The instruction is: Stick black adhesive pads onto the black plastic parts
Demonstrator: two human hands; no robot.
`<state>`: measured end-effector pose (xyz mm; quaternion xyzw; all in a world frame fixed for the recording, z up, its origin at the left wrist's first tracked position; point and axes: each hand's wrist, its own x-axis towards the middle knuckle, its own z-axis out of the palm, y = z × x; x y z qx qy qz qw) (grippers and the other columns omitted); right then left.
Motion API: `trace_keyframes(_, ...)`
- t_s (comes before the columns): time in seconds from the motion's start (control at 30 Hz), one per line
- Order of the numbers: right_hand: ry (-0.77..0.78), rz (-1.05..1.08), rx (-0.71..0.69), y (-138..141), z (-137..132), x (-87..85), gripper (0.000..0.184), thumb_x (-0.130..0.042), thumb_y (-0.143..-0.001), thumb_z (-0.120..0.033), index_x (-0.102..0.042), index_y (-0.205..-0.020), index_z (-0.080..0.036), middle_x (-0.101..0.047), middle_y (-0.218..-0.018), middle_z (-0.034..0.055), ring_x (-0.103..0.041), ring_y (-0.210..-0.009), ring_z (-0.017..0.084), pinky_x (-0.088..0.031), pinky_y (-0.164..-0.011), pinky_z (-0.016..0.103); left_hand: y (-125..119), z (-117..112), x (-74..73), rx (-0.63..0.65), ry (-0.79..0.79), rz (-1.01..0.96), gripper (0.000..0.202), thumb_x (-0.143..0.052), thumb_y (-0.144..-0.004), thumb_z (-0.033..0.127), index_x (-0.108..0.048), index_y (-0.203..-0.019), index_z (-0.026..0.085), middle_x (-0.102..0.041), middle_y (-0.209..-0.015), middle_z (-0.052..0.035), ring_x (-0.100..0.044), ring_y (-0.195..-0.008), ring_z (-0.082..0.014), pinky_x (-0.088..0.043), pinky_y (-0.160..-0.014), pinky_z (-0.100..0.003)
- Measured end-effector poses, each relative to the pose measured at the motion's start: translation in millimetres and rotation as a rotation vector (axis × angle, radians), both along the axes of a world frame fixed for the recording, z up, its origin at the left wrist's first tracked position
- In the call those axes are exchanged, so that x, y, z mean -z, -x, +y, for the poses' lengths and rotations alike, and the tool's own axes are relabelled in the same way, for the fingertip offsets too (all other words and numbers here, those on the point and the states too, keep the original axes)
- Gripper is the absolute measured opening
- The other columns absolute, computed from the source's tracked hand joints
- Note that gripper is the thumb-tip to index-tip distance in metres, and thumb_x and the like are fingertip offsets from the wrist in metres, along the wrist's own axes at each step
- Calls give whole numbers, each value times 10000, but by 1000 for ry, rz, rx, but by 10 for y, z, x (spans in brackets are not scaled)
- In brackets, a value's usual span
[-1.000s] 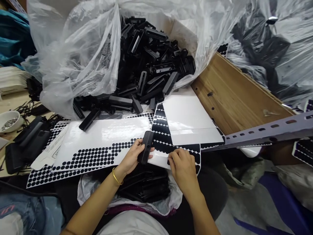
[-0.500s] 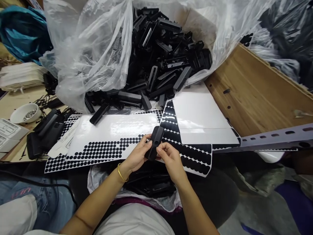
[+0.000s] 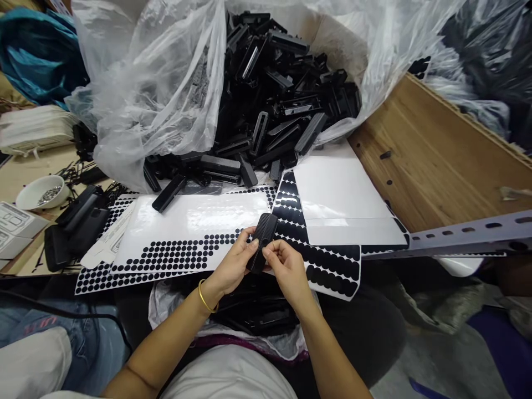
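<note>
A long black plastic casing [image 3: 267,226] with a carbon-fibre-like pattern and a dark round spot is held tilted near the table's front edge. My left hand [image 3: 236,260] is closed on its left side, thumb on top. My right hand [image 3: 288,271] is closed at its right edge, thumb tip by the round spot; whatever lies under the curled fingers is hidden. Beneath and beside the hands are a sheet of round black stickers [image 3: 174,255] and another sheet with overlapping rows of black dots [image 3: 332,275].
A heap of similar black casings [image 3: 286,105] spills from a clear plastic bag [image 3: 166,83]. White paper [image 3: 336,194] lies right, beside a wooden panel [image 3: 449,160]. Left are a bowl of small metal parts [image 3: 44,192], white boxes [image 3: 16,227] and a seated person's leg [image 3: 83,349]. A bag of black pieces [image 3: 257,316] rests on my lap.
My right thumb has slid slightly left across the casing, by the round spot. The casing and both hands have otherwise barely shifted.
</note>
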<state>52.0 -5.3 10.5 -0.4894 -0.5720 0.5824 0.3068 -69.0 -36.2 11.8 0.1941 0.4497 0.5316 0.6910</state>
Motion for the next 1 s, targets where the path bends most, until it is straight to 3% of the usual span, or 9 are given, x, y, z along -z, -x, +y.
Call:
trace_keyframes(0.23,-75,-26,36,39,-19,26,180,-536,-767,-338,-505,-664,-194,-499,-601,-26,-474,-543,112,-444,-517,236,-17,-9,24,-42,6,-4,395,-604,-785,378,-475,-1138,253,-602,-886,7,-541,-717,-94,-439,-621,-194)
trace_keyframes(0.33,-94,-25,49,51,-28,28,169,-530,-774,-323,-504,-670,-193,-507,-618,-23,-477,-556,113,-434,-520,232,4,-19,32,-42,33,-36,369,-579,-780,285,-494,-1138,250,-596,-819,18,-537,-696,-94,-429,-611,-194)
trace_keyframes(0.43,-105,-24,54,52,-30,32,162,-528,-780,-319,-510,-681,-192,-513,-623,-24,-470,-548,109,-419,-509,225,21,-34,27,-6,3,-45,481,-564,-721,157,-479,-1185,247,-588,-778,29,-534,-678,-93,-421,-616,-198)
trace_keyframes(0.53,-120,-12,58,51,-26,38,159,-527,-782,-314,-508,-683,-192,-519,-629,-23,-467,-548,106,-409,-506,221,26,-43,26,44,-88,30,661,-600,-697,111,-382,-1305,254,-617,-983,-12,-573,-876,-134,-437,-775,-242)
trace_keyframes(0.67,-158,-16,62,69,-36,54,156,-514,-795,-305,-499,-689,-191,-522,-634,-19,-465,-545,105,-402,-505,221,15,-33,46,77,-153,98,778,-600,-737,119,-234,-1410,254,-487,-1316,-73,-447,-1217,-206,-330,-1026,-321)
trace_keyframes(0.8,-289,-144,54,91,-82,73,121,-483,-813,-271,-477,-716,-199,-530,-664,-12,-473,-558,112,-409,-534,239,3,-36,78,98,-211,115,778,-562,-779,137,-168,-1435,279,-362,-1442,-52,-356,-1307,-215,-283,-1083,-340)
trace_keyframes(0.87,-375,-214,129,67,-88,69,55,-494,-805,-254,-474,-802,-203,-537,-723,-4,-494,-594,123,-424,-568,255,38,-71,84,115,-233,147,769,-554,-789,149,-162,-1436,288,-332,-1464,-47,-351,-1312,-224,-310,-1073,-356)
trace_keyframes(0.93,-439,-235,252,8,-56,48,145,-513,-796,-255,-457,-920,-205,-530,-772,2,-512,-633,133,-440,-599,269,132,-128,73,242,-259,192,749,-558,-795,173,-184,-1431,302,-298,-1485,-47,-376,-1297,-244,-369,-1033,-378)
trace_keyframes(1.0,-475,-241,320,-67,15,18,198,-515,-798,-265,-446,-975,-207,-525,-772,-3,-514,-634,135,-443,-609,273,288,-177,41,480,-297,264,689,-584,-789,208,-282,-1403,294,-309,-1482,-52,-410,-1274,-258,-388,-1019,-398)
